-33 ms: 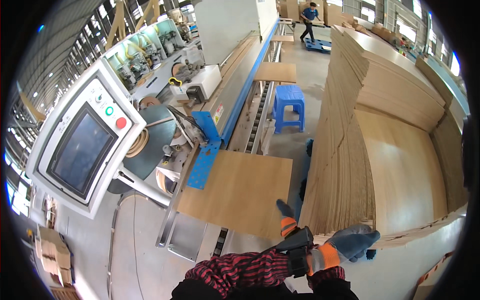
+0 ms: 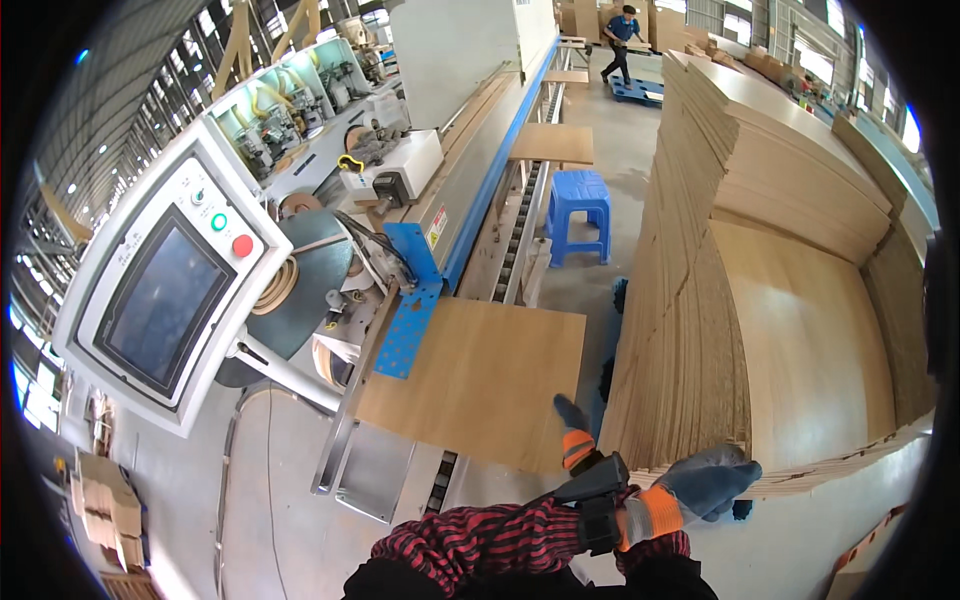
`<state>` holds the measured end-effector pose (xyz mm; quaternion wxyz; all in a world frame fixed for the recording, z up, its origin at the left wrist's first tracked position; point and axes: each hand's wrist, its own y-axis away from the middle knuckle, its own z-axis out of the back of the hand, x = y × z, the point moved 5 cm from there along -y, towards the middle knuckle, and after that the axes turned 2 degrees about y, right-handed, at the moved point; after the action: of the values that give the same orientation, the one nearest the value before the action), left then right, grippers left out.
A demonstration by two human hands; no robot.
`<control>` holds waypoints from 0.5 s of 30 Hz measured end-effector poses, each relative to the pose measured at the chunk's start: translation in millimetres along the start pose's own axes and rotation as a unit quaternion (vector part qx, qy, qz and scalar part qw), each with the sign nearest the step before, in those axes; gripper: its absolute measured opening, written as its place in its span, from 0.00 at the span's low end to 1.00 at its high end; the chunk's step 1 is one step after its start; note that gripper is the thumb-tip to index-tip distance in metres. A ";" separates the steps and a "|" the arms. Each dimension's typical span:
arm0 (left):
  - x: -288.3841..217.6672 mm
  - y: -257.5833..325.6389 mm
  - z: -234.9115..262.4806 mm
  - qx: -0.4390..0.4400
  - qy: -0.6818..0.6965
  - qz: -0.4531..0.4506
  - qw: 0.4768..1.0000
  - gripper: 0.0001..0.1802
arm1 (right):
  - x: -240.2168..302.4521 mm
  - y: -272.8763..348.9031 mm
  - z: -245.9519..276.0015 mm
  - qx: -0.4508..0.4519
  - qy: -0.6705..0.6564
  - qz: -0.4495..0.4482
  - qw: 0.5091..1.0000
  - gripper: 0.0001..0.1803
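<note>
My arms cross at the wrists in front of me, in red-and-black striped sleeves and grey-and-orange work gloves. Reaching over to the right, my left hand hangs by the near corner of a tall stack of wood panels; its fingers look loosely extended, with no held thing visible. Beyond the crossed wrists, my right hand points forward beside the right edge of a wood-grain panel. Its visible fingers are straight; the rest is hidden. That panel lies flat on the machine's infeed, its left side by a blue perforated plate.
A control panel with a screen stands at left on a grey arm. Beyond the near panel, another panel rests on the roller track. A blue plastic stool stands beside it. Far back, a person stands near a blue pallet.
</note>
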<state>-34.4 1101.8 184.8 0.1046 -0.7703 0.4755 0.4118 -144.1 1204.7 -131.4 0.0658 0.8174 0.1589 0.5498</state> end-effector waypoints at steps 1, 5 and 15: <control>-3.4 -3.7 0.9 -0.037 -0.070 -0.004 0.997 0.18 | -0.5 -10.4 -2.2 0.000 -0.009 0.000 1.000 0.20; -6.7 -10.0 -3.0 -0.054 -0.034 0.024 0.998 0.12 | 7.8 -52.5 -1.5 -0.015 -0.082 -0.009 0.997 0.20; -5.3 -9.2 -43.8 -0.050 0.306 0.138 0.941 0.16 | 91.5 -158.9 2.2 -0.082 0.131 0.095 0.983 0.21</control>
<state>-4.6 1085.8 214.5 -0.1421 -0.7904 0.5648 0.1899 -140.3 1384.8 -96.8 0.0581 0.7415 0.0422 0.6671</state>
